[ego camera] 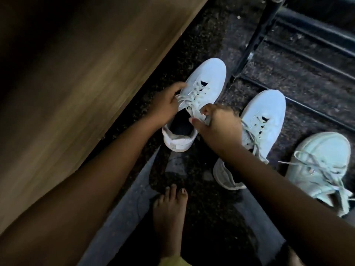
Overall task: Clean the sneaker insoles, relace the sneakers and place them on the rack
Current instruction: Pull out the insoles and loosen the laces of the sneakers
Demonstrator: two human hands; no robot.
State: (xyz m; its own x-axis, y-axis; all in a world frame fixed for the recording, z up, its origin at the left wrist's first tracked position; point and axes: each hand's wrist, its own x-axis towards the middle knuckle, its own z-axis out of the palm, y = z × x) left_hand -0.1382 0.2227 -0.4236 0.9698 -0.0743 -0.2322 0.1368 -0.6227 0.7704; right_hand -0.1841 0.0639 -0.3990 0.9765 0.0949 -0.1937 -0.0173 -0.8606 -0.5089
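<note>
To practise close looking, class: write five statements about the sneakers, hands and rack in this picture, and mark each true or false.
1. Three white sneakers are in view. True: the left sneaker, the middle sneaker and the right sneaker.
2. Both hands are at the middle sneaker. False: the left hand and the right hand are at the left sneaker.
3. The left sneaker has laces in it. True.
4. All sneakers stand on the rack. False: the left sneaker, at least, lies on the floor beside it.
5. The person wears shoes. False: a bare foot shows.
</note>
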